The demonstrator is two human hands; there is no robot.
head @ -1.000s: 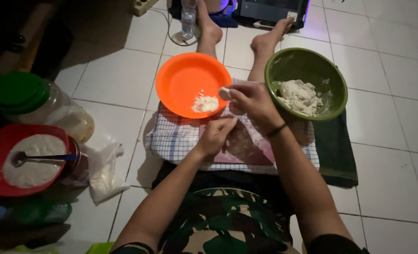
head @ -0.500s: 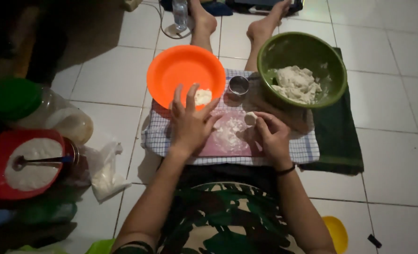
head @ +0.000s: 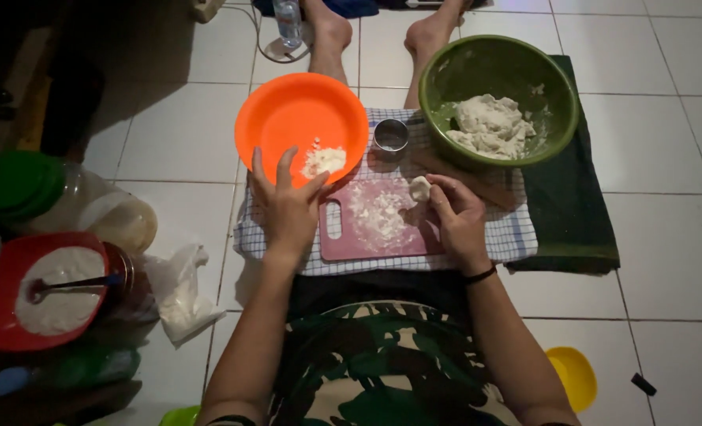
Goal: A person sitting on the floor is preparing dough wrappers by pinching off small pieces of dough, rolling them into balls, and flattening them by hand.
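Dough piece [head: 420, 188], a small pale lump, sits at the upper right corner of the pink cutting board [head: 370, 225], pinched in the curled fingertips of the right hand [head: 455, 217], which closes narrowly around it. Loose flour dusts the middle of the board just left of that hand. The left hand [head: 288, 207] lies flat with its fingers spread wide, resting at the board's left edge and touching the near rim of the orange bowl [head: 276, 118], which holds a little heap of flour. The board lies on a checked cloth [head: 516, 237] across the person's legs. Just above the board stands a small round metal cutter [head: 391, 136], between the orange bowl and the green bowl [head: 524, 75], which contains a large mass of dough [head: 489, 126]. Well to the left, a red bowl of flour [head: 51, 292] holds a spoon.
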